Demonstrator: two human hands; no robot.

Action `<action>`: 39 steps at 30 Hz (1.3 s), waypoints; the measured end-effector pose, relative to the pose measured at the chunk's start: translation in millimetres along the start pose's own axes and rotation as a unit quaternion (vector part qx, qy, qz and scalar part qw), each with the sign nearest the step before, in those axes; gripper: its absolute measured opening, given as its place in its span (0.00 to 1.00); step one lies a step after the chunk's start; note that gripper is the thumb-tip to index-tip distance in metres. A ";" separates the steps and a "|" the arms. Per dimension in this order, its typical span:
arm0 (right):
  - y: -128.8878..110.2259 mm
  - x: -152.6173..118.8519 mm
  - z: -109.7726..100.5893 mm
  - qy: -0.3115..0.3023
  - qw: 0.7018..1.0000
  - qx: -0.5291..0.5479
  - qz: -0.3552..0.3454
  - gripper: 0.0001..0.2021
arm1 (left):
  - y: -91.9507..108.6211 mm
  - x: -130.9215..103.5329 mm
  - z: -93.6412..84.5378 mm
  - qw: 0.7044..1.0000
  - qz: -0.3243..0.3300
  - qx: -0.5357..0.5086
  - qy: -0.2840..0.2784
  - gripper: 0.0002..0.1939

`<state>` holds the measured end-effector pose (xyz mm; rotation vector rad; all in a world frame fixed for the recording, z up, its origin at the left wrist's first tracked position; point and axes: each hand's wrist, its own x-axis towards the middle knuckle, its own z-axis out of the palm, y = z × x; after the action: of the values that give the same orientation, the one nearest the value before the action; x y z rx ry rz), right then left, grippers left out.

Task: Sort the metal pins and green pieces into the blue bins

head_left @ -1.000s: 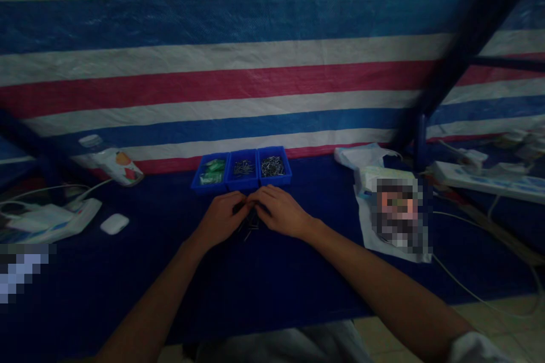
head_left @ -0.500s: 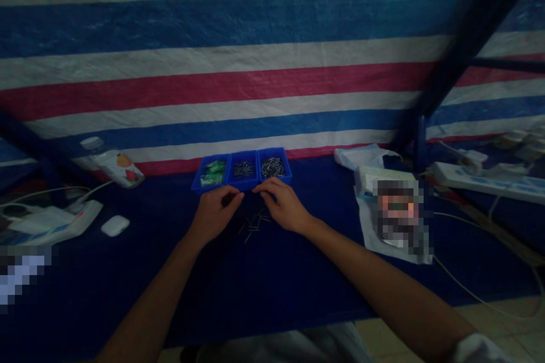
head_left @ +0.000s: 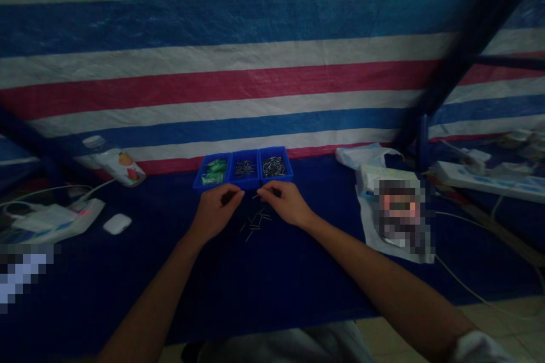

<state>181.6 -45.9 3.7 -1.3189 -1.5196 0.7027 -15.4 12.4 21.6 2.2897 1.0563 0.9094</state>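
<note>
My left hand [head_left: 216, 207] is closed in a pinch just in front of the blue bins; whatever its fingertips hold is too small to make out. Opposite it, my right hand [head_left: 286, 202] pinches a thin metal pin [head_left: 255, 197] whose end pokes out toward the left hand. Between and below the hands, several loose metal pins [head_left: 255, 221] lie scattered on the blue table. Behind the hands stand three joined blue bins: the left bin [head_left: 197, 181] has green packets, the middle bin [head_left: 244, 185] and the right bin [head_left: 289, 172] hold small metal pieces.
A bottle [head_left: 121, 169] and a white case [head_left: 117, 224] are at left, near a power strip [head_left: 87, 218]. On the right lie a tissue pack [head_left: 383, 174] and another power strip [head_left: 481, 181] with cables. A striped tarp [head_left: 255, 85] hangs behind.
My right hand has shifted slightly right and down, away from the bins, and the pin in its fingertips now shows. The left hand has hardly moved.
</note>
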 end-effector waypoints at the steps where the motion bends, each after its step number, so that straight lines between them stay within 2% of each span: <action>1: 0.8 -0.2 -0.2 -0.002 1.000 -0.005 0.014 0.14 | 0.1 0.1 -0.3 1.000 0.003 -0.002 0.001 0.12; 6: 5.8 4.5 4.2 -0.034 0.996 -0.018 0.085 0.21 | 0.0 0.1 -0.2 1.000 0.002 -0.012 0.004 0.12; 10: 5.8 12.6 8.8 0.026 0.989 0.096 0.112 0.13 | 1.2 0.3 0.9 1.000 0.000 -0.006 0.000 0.11; 13: 4.0 11.9 5.5 0.046 0.993 0.067 0.086 0.12 | 2.8 0.7 -0.4 1.000 -0.003 0.001 -0.002 0.11; 16: 3.4 3.9 -2.0 -0.036 0.995 -0.095 0.002 0.09 | 2.7 0.8 -3.8 0.999 -0.012 0.003 -0.043 0.11; 19: 4.5 -4.9 -6.8 -0.122 0.965 -0.220 -0.071 0.11 | -0.9 -0.6 -7.0 0.991 -0.018 0.013 -0.134 0.11; 22: 5.9 -9.7 -6.0 -0.156 0.942 -0.283 -0.089 0.11 | -5.4 -2.9 -7.8 0.982 -0.005 0.041 -0.186 0.11; 26: 6.7 -10.6 -2.5 -0.164 0.929 -0.317 -0.101 0.08 | -7.0 -5.2 -4.8 0.972 0.033 0.066 -0.221 0.09; 32: 7.1 -10.8 -2.9 -0.164 0.924 -0.330 -0.104 0.07 | -3.5 -5.9 2.0 0.963 0.018 0.048 -0.265 0.07; 39: 8.4 -10.8 -4.2 -0.153 0.936 -0.300 -0.099 0.03 | -3.6 -6.5 5.5 0.963 0.022 0.032 -0.267 0.06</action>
<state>188.2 -54.8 -5.4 -1.5077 -2.2037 0.3251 -16.3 8.7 13.2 2.4144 0.8024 0.2367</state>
